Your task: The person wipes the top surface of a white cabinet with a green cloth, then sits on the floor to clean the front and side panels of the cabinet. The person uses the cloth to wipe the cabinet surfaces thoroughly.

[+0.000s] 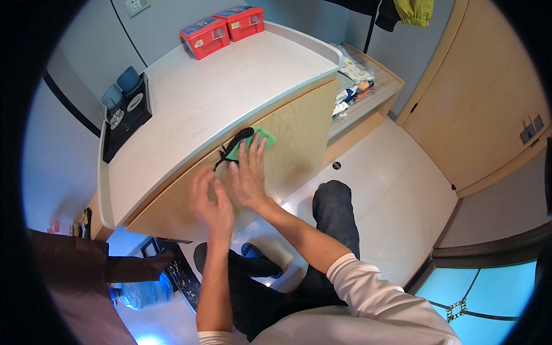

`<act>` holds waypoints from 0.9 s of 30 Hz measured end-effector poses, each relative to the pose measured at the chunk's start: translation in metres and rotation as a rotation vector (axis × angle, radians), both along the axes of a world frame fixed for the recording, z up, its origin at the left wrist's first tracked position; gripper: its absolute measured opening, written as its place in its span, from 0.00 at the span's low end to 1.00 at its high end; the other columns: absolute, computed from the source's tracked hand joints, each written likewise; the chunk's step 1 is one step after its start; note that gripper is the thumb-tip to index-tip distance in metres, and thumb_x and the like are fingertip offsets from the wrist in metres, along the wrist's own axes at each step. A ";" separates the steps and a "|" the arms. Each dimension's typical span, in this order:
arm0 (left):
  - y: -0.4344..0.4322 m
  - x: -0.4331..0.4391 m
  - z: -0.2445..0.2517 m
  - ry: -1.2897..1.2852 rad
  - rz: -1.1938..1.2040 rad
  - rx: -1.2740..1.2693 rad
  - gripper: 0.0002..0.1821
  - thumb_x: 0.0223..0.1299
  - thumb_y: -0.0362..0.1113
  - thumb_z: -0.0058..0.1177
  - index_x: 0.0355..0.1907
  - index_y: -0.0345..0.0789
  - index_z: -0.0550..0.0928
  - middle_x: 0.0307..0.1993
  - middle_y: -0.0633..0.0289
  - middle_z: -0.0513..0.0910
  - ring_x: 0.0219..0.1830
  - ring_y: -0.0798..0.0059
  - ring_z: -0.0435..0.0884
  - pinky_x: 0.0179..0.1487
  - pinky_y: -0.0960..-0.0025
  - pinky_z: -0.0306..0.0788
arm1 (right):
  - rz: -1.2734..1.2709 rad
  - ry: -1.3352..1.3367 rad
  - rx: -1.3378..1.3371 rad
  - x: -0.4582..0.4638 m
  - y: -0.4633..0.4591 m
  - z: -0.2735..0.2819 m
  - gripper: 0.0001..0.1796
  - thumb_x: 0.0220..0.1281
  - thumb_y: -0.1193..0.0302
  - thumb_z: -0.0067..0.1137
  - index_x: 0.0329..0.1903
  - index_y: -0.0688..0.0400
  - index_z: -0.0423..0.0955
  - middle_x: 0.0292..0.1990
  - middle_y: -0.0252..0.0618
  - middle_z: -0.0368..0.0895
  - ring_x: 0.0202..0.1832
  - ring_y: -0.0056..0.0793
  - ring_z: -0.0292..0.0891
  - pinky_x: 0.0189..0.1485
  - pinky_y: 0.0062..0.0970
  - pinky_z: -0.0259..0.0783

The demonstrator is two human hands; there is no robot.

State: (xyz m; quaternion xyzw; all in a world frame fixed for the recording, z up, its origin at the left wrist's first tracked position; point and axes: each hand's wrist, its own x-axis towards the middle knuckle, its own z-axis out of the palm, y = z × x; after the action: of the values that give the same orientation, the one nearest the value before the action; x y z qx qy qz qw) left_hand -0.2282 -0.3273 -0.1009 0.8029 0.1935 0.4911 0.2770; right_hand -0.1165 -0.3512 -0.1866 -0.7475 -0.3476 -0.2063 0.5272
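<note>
A green cloth [268,137] with a black strap-like edge [237,140] lies against the light wooden front panel [297,118] of a counter, just under its white top. My right hand [250,174] presses it to the panel with fingers stretched out, covering part of it. The black strap trails down to the fingertips of my left hand [212,200]. That hand is slightly blurred, its fingers bent and the thumb apart. Whether it grips the strap end cannot be told.
On the white countertop [224,86] stand two red plastic boxes [207,41] and a black tray [125,125] with blue cups [128,79]. Packaged clothes [355,88] lie on a low wooden bench [379,92]. A wooden door [483,95] is at right, a large water bottle [148,293] at lower left.
</note>
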 end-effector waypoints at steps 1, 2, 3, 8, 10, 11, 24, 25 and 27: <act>0.004 0.006 0.017 0.052 0.023 0.143 0.11 0.64 0.24 0.56 0.49 0.29 0.83 0.57 0.53 0.83 0.59 0.60 0.79 0.63 0.60 0.72 | -0.023 -0.010 0.030 0.013 -0.004 0.000 0.37 0.80 0.62 0.42 0.79 0.71 0.45 0.80 0.72 0.31 0.80 0.75 0.25 0.81 0.60 0.34; 0.006 0.014 0.030 0.110 0.055 0.274 0.13 0.60 0.24 0.57 0.48 0.30 0.83 0.61 0.52 0.80 0.65 0.53 0.76 0.67 0.55 0.69 | -0.045 -0.038 0.110 0.032 -0.009 0.002 0.36 0.80 0.63 0.42 0.80 0.71 0.45 0.80 0.71 0.31 0.81 0.74 0.25 0.81 0.59 0.34; 0.008 0.026 0.040 0.138 0.068 0.372 0.14 0.60 0.25 0.58 0.49 0.31 0.83 0.64 0.53 0.78 0.67 0.53 0.74 0.69 0.52 0.66 | -0.090 0.091 0.122 0.056 -0.016 0.005 0.36 0.81 0.63 0.40 0.80 0.70 0.44 0.81 0.69 0.30 0.81 0.72 0.25 0.82 0.58 0.33; 0.013 0.070 0.047 0.367 0.154 0.637 0.20 0.58 0.32 0.65 0.54 0.41 0.83 0.71 0.57 0.72 0.76 0.56 0.64 0.76 0.40 0.52 | -0.244 0.396 0.399 0.192 -0.065 0.017 0.36 0.83 0.60 0.37 0.81 0.67 0.43 0.82 0.59 0.33 0.83 0.61 0.26 0.84 0.48 0.31; 0.017 0.076 0.037 0.346 0.131 0.660 0.19 0.55 0.36 0.69 0.52 0.44 0.85 0.71 0.59 0.72 0.76 0.59 0.64 0.76 0.42 0.52 | -0.251 0.416 0.457 0.227 -0.081 0.007 0.36 0.83 0.60 0.36 0.81 0.68 0.44 0.82 0.60 0.35 0.83 0.59 0.29 0.84 0.45 0.33; 0.019 0.076 0.032 0.350 0.123 0.670 0.19 0.53 0.37 0.70 0.50 0.46 0.86 0.71 0.59 0.73 0.76 0.60 0.64 0.75 0.43 0.52 | -0.261 0.436 0.497 0.238 -0.086 -0.002 0.36 0.83 0.59 0.36 0.81 0.68 0.44 0.82 0.60 0.36 0.84 0.57 0.31 0.84 0.43 0.34; 0.030 0.089 0.014 0.272 0.219 0.743 0.12 0.45 0.42 0.75 0.32 0.47 0.85 0.69 0.65 0.75 0.69 0.65 0.72 0.68 0.53 0.58 | -0.224 1.261 0.691 0.164 -0.054 -0.140 0.32 0.81 0.61 0.41 0.78 0.65 0.56 0.80 0.57 0.51 0.80 0.52 0.50 0.80 0.37 0.49; 0.030 0.089 0.015 0.274 0.224 0.743 0.12 0.45 0.42 0.75 0.32 0.48 0.85 0.69 0.65 0.76 0.69 0.65 0.72 0.68 0.54 0.58 | -0.269 1.095 0.658 0.164 -0.054 -0.125 0.31 0.81 0.62 0.42 0.78 0.65 0.58 0.80 0.56 0.51 0.80 0.51 0.50 0.80 0.37 0.49; 0.029 0.089 0.015 0.270 0.232 0.764 0.11 0.47 0.43 0.74 0.33 0.48 0.86 0.69 0.65 0.76 0.69 0.64 0.73 0.67 0.54 0.58 | -0.357 0.798 0.593 0.165 -0.057 -0.081 0.29 0.81 0.64 0.43 0.76 0.64 0.61 0.81 0.53 0.52 0.81 0.48 0.50 0.80 0.36 0.49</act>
State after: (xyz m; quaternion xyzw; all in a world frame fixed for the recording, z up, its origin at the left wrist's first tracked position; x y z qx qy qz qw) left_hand -0.1392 -0.2978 -0.0859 0.8779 0.1212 0.4459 -0.1254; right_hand 0.0483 -0.4079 -0.2672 -0.6341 0.0861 -0.0815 0.7641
